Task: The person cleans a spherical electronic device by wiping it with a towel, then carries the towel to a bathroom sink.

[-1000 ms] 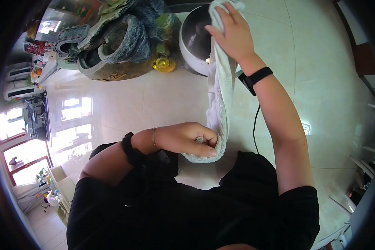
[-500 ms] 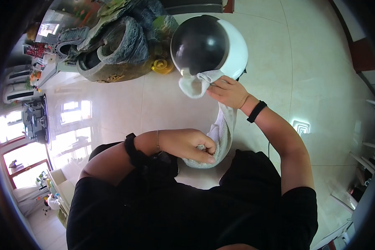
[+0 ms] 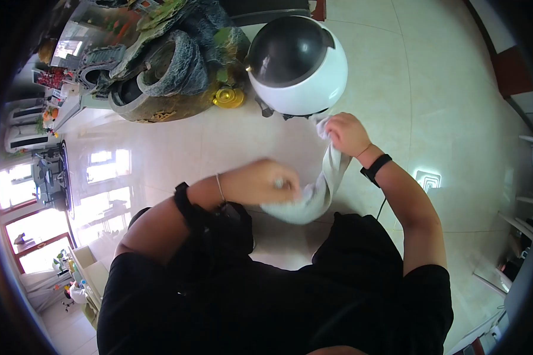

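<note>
A long white towel hangs in a U-shaped curve between my two hands. My right hand is closed on its upper end, just below a round white appliance with a glossy dark lid. The hand is apart from the appliance. Blurred by motion, my left hand has its fingers curled round the other end of the towel, and a bit of pale cloth shows in the fist. The low loop of the towel is above the floor between my knees.
Left of the appliance stands a rock-like fountain ornament with a basin. A small yellow glass teapot sits between them. Glossy pale tiles cover the floor. White shelving is at the right edge.
The towel has come off the appliance's dark lid. My right hand has moved slightly down and right with it, and my left hand has risen. The appliance sits turned, showing more white side.
</note>
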Action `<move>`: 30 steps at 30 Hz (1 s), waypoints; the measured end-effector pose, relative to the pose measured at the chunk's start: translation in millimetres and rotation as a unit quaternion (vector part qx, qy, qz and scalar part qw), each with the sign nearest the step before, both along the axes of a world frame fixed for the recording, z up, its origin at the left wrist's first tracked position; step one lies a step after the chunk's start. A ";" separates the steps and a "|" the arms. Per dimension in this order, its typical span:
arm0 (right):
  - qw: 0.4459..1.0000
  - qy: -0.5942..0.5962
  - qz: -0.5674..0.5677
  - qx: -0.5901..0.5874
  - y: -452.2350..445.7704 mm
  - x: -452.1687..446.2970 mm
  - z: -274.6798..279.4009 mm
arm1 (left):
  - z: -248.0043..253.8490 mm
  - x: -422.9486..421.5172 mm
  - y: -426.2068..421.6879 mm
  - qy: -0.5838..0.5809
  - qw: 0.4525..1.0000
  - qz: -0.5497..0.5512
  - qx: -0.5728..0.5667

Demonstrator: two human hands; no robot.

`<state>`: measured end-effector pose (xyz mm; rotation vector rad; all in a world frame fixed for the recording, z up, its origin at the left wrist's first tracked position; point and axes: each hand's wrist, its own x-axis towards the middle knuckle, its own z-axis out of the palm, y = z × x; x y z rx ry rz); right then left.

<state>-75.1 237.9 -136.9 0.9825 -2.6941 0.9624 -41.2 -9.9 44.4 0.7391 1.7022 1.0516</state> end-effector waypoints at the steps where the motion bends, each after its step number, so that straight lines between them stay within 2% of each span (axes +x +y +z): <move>1: 0.991 -0.066 -0.075 -0.093 6.5 -0.4 2.5 | -6.6 -10.0 -6.2 0.041 0.995 0.082 -0.029; 2: 0.978 -0.072 -0.138 -0.142 11.2 -1.4 2.5 | -13.5 -21.6 -12.1 0.083 0.982 0.161 -0.057; 3: 0.977 -0.069 -0.141 -0.143 13.0 -3.1 10.5 | -18.2 -35.4 -16.1 0.158 0.961 0.216 -0.065; 5: 0.949 -0.155 -0.211 -0.178 15.8 -5.6 28.9 | -27.6 -61.5 -25.6 0.181 0.911 0.357 -0.094; 6: 0.942 -0.178 -0.230 -0.169 12.9 -7.6 32.1 | -35.2 -76.5 -28.9 0.218 0.881 0.396 -0.141; 7: 0.942 -0.176 -0.230 -0.169 7.3 -7.1 37.8 | -41.9 -88.3 -30.8 0.219 0.881 0.396 -0.139; 9: 0.930 -0.149 -0.280 -0.186 -6.3 -4.1 58.6 | -50.9 -111.9 -31.5 0.451 0.802 0.331 -0.211; 10: 0.920 -0.196 -0.283 -0.187 -9.4 -4.7 66.7 | -54.1 -126.2 -29.3 0.453 0.801 0.330 -0.210; 12: 0.904 -0.236 -0.289 -0.211 -15.4 -7.4 73.5 | -59.1 -153.1 -23.9 0.420 0.791 0.285 -0.342; 13: 0.885 -0.278 -0.293 -0.231 -17.8 -10.5 76.4 | -64.9 -162.9 -24.8 0.424 0.791 0.284 -0.338; 14: 0.885 -0.273 -0.298 -0.230 -20.3 -14.5 79.3 | -71.6 -170.8 -24.8 0.386 0.813 0.272 -0.340; 15: 0.865 -0.321 -0.289 -0.256 -21.8 -18.6 82.5 | -79.1 -177.4 -24.8 0.347 0.834 0.260 -0.340; 16: 0.840 -0.370 -0.280 -0.280 -22.6 -22.0 84.8 | -88.8 -178.4 -28.3 0.365 0.831 0.265 -0.324; 17: 0.841 -0.369 -0.286 -0.273 -22.8 -25.7 87.3 | -89.5 -176.3 -31.6 0.363 0.835 0.265 -0.317; 19: 0.811 -0.405 -0.278 -0.318 -24.2 -37.7 91.3 | -81.2 -165.5 -39.8 0.380 0.851 0.215 -0.292; 21: 0.821 -0.386 -0.284 -0.312 -19.7 -54.1 90.6 | -75.1 -144.3 -45.3 0.398 0.852 0.197 -0.277; 23: 0.832 -0.363 -0.289 -0.304 -8.2 -80.2 89.4 | -74.9 -128.0 -51.9 0.420 0.861 0.117 -0.262; 24: 0.839 -0.372 -0.245 -0.312 1.2 -98.8 89.1 | -58.3 -116.2 -45.2 0.379 0.868 0.073 -0.313; 25: 0.844 -0.381 -0.201 -0.320 8.2 -116.4 89.9 | -51.9 -105.3 -40.5 0.377 0.871 0.077 -0.303; 26: 0.846 -0.380 -0.206 -0.312 12.6 -134.0 92.1 | -47.5 -94.7 -37.2 0.404 0.862 0.044 -0.304; 28: 0.909 -0.298 -0.239 -0.168 15.9 -160.6 102.9 | -49.0 -81.0 -30.7 0.431 0.852 0.016 -0.296; 29: 0.911 -0.295 -0.241 -0.158 11.8 -163.6 113.9 | -53.4 -76.6 -27.2 0.471 0.830 0.025 -0.297; 30: 0.914 -0.249 -0.294 -0.129 4.1 -168.2 129.8 | -59.2 -75.8 -26.0 0.510 0.806 0.036 -0.299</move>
